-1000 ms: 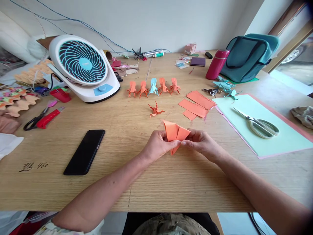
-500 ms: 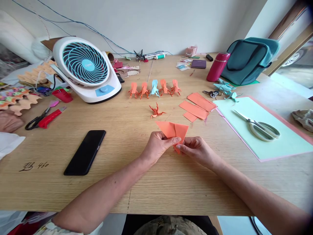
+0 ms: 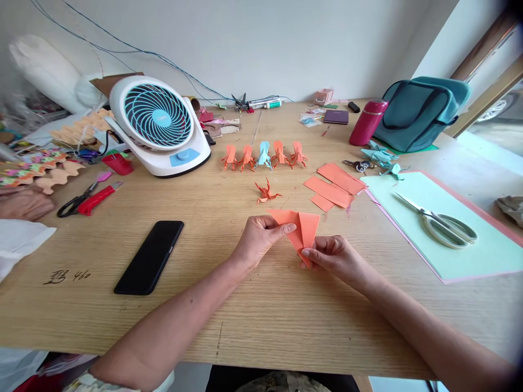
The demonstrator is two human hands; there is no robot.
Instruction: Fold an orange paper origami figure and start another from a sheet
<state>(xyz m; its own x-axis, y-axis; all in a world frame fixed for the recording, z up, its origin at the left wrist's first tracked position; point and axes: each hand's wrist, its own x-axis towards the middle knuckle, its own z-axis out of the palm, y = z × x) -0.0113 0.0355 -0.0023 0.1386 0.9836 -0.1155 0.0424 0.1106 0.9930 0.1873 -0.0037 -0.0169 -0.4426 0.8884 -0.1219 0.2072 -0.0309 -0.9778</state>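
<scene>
Between my hands is a folded orange sheet of paper [image 3: 307, 226], wide at the top and narrowing to a point at the bottom, with a crease down its middle. My left hand [image 3: 261, 237] pinches its left part, thumb lying across the front. Lower down, my right hand [image 3: 333, 256] grips the narrow end between thumb and fingers. The fingers behind the paper are partly hidden. Just beyond it a small orange origami figure [image 3: 266, 191] with thin legs lies on the table, and behind that stands a row of several orange figures and a blue one [image 3: 263, 154].
Orange paper pieces [image 3: 330, 186] lie right of the figures. Scissors [image 3: 445, 226] rest on pale green sheets [image 3: 429, 261] at the right. A phone [image 3: 149, 258] lies left, below a white fan [image 3: 159, 125]. A pink bottle [image 3: 368, 122] and teal bag [image 3: 420, 114] stand back right.
My left thumb has shifted up and left along the paper, and my right hand now holds its lower tip. The front crease shows more openly. The whole view has shifted slightly.
</scene>
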